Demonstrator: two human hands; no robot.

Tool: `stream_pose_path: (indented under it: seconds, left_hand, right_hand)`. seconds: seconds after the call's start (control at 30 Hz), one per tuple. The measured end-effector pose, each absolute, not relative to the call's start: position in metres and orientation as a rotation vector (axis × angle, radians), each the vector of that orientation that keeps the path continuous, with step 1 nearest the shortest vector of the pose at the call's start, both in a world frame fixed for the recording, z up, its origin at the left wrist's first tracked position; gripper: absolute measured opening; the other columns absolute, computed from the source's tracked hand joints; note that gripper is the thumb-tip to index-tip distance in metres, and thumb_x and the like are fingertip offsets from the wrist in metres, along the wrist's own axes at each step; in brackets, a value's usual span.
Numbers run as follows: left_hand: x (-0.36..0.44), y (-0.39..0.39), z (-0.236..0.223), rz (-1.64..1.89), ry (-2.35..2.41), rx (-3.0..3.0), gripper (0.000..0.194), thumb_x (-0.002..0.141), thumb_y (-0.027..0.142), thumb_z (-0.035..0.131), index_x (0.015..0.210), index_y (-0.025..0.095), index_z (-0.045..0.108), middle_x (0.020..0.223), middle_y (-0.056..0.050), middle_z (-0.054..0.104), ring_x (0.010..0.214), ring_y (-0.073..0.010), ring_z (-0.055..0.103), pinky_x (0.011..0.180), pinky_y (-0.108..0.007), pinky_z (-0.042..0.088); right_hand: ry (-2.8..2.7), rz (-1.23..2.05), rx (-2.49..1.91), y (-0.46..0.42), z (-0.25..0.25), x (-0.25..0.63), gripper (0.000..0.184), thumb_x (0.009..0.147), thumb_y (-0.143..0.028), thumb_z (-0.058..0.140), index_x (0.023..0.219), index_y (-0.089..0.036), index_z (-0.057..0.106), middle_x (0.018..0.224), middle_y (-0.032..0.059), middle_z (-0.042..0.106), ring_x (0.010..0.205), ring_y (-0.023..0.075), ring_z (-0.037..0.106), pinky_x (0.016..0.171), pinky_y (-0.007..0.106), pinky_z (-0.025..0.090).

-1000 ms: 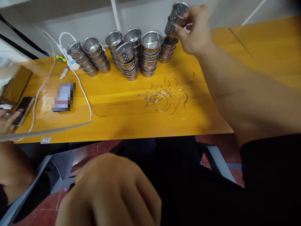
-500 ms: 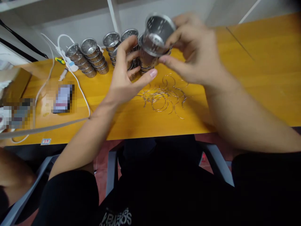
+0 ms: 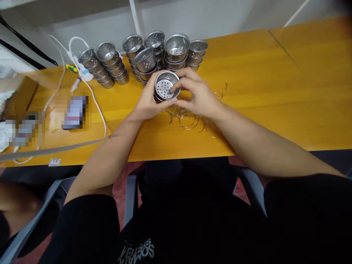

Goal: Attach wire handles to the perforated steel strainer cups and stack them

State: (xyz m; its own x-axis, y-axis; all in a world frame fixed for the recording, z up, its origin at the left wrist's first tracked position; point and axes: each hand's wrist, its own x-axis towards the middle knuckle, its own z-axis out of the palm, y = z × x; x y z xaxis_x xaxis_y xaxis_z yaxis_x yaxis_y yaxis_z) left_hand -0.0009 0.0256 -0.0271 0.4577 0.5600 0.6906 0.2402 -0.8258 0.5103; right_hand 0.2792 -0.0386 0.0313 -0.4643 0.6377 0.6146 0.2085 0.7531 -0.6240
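Observation:
Between my two hands a perforated metal strainer basket (image 3: 162,88) is held with its mouth toward me, so its holed bottom shows inside. My left hand (image 3: 148,99) wraps round its left side, thumb along the lower edge. From the right, my right hand (image 3: 196,90) grips the rim, with fingertips reaching into the mouth and the thumb tip close to the left thumb. Just behind stands a stack of like baskets (image 3: 145,61), its lower part hidden by the left hand. Loose curved thin wires (image 3: 188,123) lie on the table below the right hand.
More basket stacks (image 3: 177,49) stand along the back of the wooden table (image 3: 275,91). At left lie a phone (image 3: 74,113), a white cable (image 3: 95,99), a power strip (image 3: 85,73) and a box (image 3: 22,93). Another person's bare limb (image 3: 19,201) shows at lower left.
My right hand has brought the basket down and toward me from in front of the stacks. My left hand, previously apart with spread fingers, now closes round it.

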Motion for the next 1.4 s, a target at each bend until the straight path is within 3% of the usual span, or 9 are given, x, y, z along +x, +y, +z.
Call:
stream_pose_path:
  seconds: [0.17,0.23,0.33,0.47,0.63,0.83,0.97,1.27,1.4]
  left_hand:
    - [-0.001,0.021,-0.021,1.293,0.783,2.348,0.106,0.104,0.101,0.089,0.178,0.032,0.059,0.169,-0.017,0.071,0.164,-0.0497,0.073,0.148,-0.068,0.058]
    - [-0.005,0.018,-0.018,1.254,0.857,2.328,0.101,0.103,0.098,0.092,0.172,0.03,0.064,0.163,-0.016,0.074,0.159,-0.049,0.075,0.145,-0.068,0.06]
    - [-0.014,0.014,-0.01,1.17,0.932,2.296,0.102,0.098,0.101,0.095,0.163,0.027,0.07,0.15,-0.015,0.079,0.148,-0.0474,0.08,0.138,-0.069,0.064]
    - [-0.029,0.008,0.006,1.039,0.989,2.288,0.108,0.088,0.108,0.1,0.153,0.024,0.076,0.139,-0.014,0.085,0.133,-0.0448,0.086,0.128,-0.066,0.072]
    - [-0.039,-0.002,0.026,0.835,1.056,2.318,0.108,0.08,0.094,0.115,0.152,0.023,0.078,0.147,-0.018,0.086,0.138,-0.0484,0.087,0.129,-0.067,0.073]
    - [-0.039,-0.016,0.043,0.71,1.108,2.358,0.09,0.082,0.063,0.116,0.151,0.021,0.077,0.142,-0.015,0.085,0.133,-0.0463,0.087,0.128,-0.065,0.072]
    - [-0.039,-0.025,0.057,0.64,1.115,2.402,0.081,0.081,0.052,0.112,0.147,0.022,0.076,0.139,-0.01,0.086,0.13,-0.0422,0.086,0.129,-0.061,0.071]
    - [-0.043,-0.032,0.073,0.484,1.179,2.426,0.082,0.081,0.045,0.107,0.152,0.022,0.072,0.141,-0.01,0.084,0.13,-0.0405,0.084,0.127,-0.057,0.07]
    - [-0.049,-0.029,0.074,0.475,1.154,2.426,0.083,0.079,0.049,0.107,0.15,0.023,0.073,0.137,-0.008,0.084,0.128,-0.0399,0.085,0.126,-0.056,0.071]
  right_hand:
    - [-2.007,0.611,-0.709,-0.038,0.036,0.289,0.068,0.1,-0.068,0.108,0.154,-0.035,0.084,0.163,0.0155,0.083,0.152,0.0503,0.078,0.13,0.069,0.074]
    - [-1.985,0.613,-0.754,-0.034,0.039,0.3,0.05,0.105,-0.055,0.101,0.146,-0.032,0.086,0.147,0.0143,0.089,0.127,0.044,0.086,0.118,0.065,0.076]
    - [-2.032,0.573,-0.806,-0.025,0.042,0.319,0.018,0.107,-0.029,0.087,0.125,-0.025,0.09,0.121,0.013,0.094,0.098,0.0322,0.084,0.098,0.054,0.073]
    - [-2.131,0.595,-0.896,-0.012,0.034,0.333,0.018,0.103,-0.017,0.08,0.116,-0.023,0.091,0.108,0.0098,0.093,0.089,0.0277,0.078,0.083,0.046,0.066]
    - [-2.284,0.73,-0.976,-0.005,0.024,0.336,0.018,0.103,-0.03,0.091,0.12,-0.027,0.093,0.104,0.0069,0.091,0.089,0.0314,0.081,0.087,0.049,0.07]
    - [-2.447,0.613,-0.979,-0.015,0.026,0.325,0.026,0.118,-0.043,0.089,0.138,-0.028,0.096,0.142,0.0162,0.091,0.114,0.0398,0.088,0.11,0.057,0.071]
    - [-2.566,0.555,-0.967,-0.023,0.028,0.307,0.03,0.124,-0.034,0.08,0.15,-0.025,0.094,0.151,0.0177,0.088,0.132,0.0412,0.086,0.12,0.055,0.067]
    - [-2.689,0.462,-1.2,-0.034,0.046,0.306,0.016,0.115,-0.01,0.075,0.116,-0.024,0.084,0.123,0.014,0.086,0.113,0.0363,0.082,0.101,0.047,0.061]
    - [-2.71,0.42,-1.191,-0.037,0.046,0.31,0.017,0.112,-0.009,0.074,0.107,-0.026,0.074,0.124,0.0139,0.082,0.11,0.036,0.08,0.098,0.047,0.059]
